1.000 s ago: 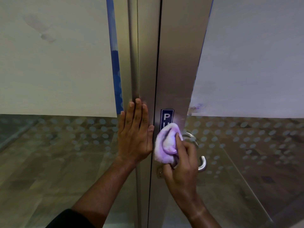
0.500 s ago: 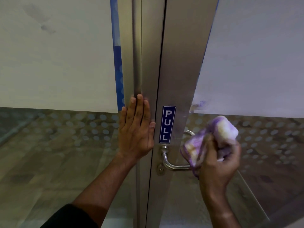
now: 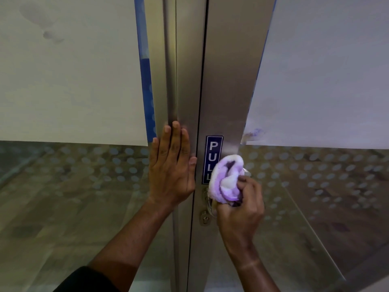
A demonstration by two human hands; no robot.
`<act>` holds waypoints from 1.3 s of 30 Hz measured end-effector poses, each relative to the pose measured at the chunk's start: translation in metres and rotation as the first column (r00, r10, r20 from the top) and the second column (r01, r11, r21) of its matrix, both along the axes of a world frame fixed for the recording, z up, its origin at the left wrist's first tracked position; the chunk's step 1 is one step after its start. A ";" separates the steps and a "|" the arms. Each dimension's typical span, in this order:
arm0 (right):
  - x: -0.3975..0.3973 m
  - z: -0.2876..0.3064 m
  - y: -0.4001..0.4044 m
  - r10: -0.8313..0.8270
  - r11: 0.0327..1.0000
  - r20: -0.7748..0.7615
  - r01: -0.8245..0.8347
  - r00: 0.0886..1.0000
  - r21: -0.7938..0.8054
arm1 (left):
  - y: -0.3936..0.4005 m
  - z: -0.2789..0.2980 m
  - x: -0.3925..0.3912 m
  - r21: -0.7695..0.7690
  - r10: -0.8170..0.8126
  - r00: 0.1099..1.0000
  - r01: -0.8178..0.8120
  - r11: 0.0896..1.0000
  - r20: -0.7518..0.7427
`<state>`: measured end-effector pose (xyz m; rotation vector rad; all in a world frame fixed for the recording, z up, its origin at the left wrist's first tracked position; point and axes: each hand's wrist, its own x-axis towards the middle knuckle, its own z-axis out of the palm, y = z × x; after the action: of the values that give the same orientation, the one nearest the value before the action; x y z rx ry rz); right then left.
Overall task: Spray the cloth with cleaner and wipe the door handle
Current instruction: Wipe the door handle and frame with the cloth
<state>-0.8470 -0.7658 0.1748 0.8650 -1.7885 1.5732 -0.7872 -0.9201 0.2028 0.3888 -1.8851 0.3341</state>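
Note:
A bunched purple and white cloth (image 3: 226,181) is gripped in my right hand (image 3: 242,209) and pressed against the metal door handle (image 3: 208,204), near where it joins the door frame. The cloth and hand hide most of the handle; only a short piece of its base shows. My left hand (image 3: 171,165) lies flat with straight fingers on the steel door frame (image 3: 185,81), just left of the gap between the two doors. No spray bottle is in view.
A blue PULL sign (image 3: 212,157) sits on the steel frame above the handle, partly covered by the cloth. A keyhole (image 3: 204,218) is below the handle. Frosted glass panels with dotted film (image 3: 315,175) flank the frame on both sides.
My right hand has slid the cloth left along the handle, from its outer end back to the base by the frame. My left hand has stayed flat on the frame.

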 end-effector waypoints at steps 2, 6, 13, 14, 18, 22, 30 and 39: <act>-0.001 0.000 -0.007 0.007 1.000 -0.053 -0.006 0.999 0.026 | 0.000 0.000 0.000 -0.004 -0.007 1.000 0.007 1.000 -0.005; -0.003 -0.011 -0.016 0.001 0.966 -0.179 0.045 0.984 0.253 | 0.000 0.000 -0.001 -0.010 -0.011 1.000 0.011 1.000 -0.015; -0.013 0.002 -0.011 0.004 0.989 -0.197 0.026 0.980 0.146 | 0.000 -0.001 0.000 -0.009 -0.012 1.000 0.012 1.000 -0.008; -0.014 0.009 -0.014 -0.021 0.994 -0.193 0.042 0.981 0.105 | 0.000 -0.001 0.000 -0.012 -0.009 1.000 0.009 1.000 -0.008; -0.013 0.014 -0.021 -0.018 0.973 -0.237 0.072 0.971 0.221 | 0.000 -0.001 -0.001 -0.007 -0.008 1.000 0.007 1.000 -0.009; -0.010 -0.004 -0.007 0.062 0.929 -0.292 0.052 0.954 0.366 | -0.002 -0.002 -0.001 -0.004 0.003 1.000 -0.003 1.000 -0.004; -0.015 0.030 -0.023 -0.075 0.987 -0.156 0.096 0.985 0.129 | 0.000 -0.002 -0.001 -0.001 -0.011 1.000 0.011 1.000 -0.009; -0.021 0.012 0.002 0.083 0.932 -0.285 0.027 0.955 0.363 | 0.000 -0.001 0.000 0.012 -0.008 1.000 0.008 1.000 0.003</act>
<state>-0.8678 -0.7641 0.1872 1.2331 -1.8743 1.0677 -0.7873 -0.9198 0.2019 0.3896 -1.8924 0.3184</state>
